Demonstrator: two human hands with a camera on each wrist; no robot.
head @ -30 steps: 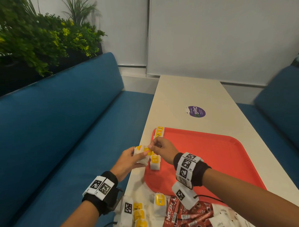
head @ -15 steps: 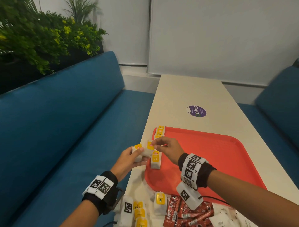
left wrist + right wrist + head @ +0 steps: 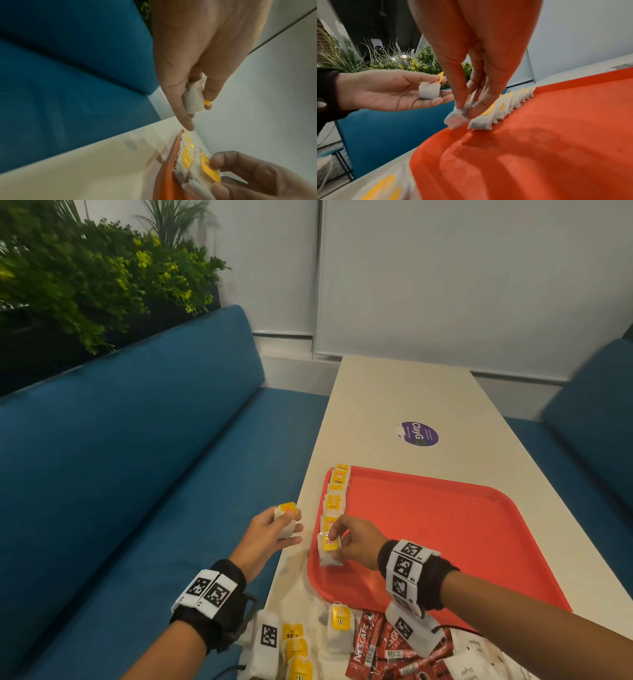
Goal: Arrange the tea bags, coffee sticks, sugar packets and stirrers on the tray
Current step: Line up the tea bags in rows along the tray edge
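Fingertips (image 3: 460,104) of right hand (image 3: 356,541) pinch soft papery tea bag (image 3: 328,549) over glossy tray (image 3: 445,529).

Your right hand (image 3: 356,541) pulled one tea bag (image 3: 329,546) down to the tray (image 3: 445,529) | your left hand (image 3: 265,534) moved away, keeping another bag (image 3: 287,518).

Black wristbands (image 3: 432,583) with white marker tags (image 3: 401,565)

table (image 3: 394,392): beige | red tray (image 3: 445,529) | loose tea bags (image 3: 339,628), coffee sticks (image 3: 370,642) (near edge) | purple sticker (image 3: 418,433)
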